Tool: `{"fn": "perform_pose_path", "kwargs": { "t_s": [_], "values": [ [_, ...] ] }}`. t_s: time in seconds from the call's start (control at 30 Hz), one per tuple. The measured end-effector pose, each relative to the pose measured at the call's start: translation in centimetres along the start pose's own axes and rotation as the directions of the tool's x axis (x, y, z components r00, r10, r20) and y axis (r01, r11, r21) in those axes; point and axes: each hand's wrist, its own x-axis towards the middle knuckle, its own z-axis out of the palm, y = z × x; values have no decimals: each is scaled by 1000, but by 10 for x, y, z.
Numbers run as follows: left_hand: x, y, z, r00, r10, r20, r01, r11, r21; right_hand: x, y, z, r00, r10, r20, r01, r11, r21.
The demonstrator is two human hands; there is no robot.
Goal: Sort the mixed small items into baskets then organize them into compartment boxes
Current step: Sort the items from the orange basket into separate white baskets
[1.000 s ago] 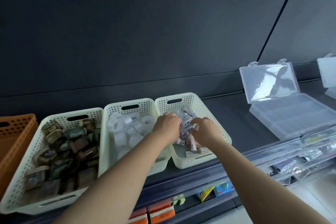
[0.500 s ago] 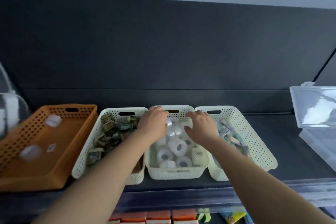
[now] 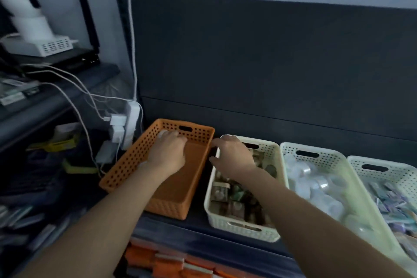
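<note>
No readable text, brand, number or sign; shelf-edge labels (image 3: 14,96) at left too blurred.

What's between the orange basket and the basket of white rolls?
In the head view, a cream basket of small brown and green items, with the right hand over its far end.

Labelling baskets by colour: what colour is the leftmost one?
The leftmost basket is orange with perforated walls, seen best in the head view.

Dark shelf (image 3: 196,226) with one orange basket (image 3: 126,165) beside three cream baskets (image 3: 327,150).
</note>
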Motion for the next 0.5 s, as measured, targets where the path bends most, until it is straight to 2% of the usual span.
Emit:
{"fn": "perform_pose_path", "kwargs": {
  "t_s": [0.13,0.23,0.37,0.5],
  "values": [
    [-5,-50,7,984,-30,174,21,998,51,32,-46,34,996,-23,90,21,999,29],
    [-9,-75,20,954,-8,301,-38,989,146,53,-68,59,991,-14,130,11,1000,24],
    [-10,-95,38,945,38,326,-102,978,181,74,-86,83,981,-1,192,7,1000,-28],
    [-5,-104,46,943,53,328,-94,990,109,97,-94,98,964,5,267,19,996,-88]
  ]
}}
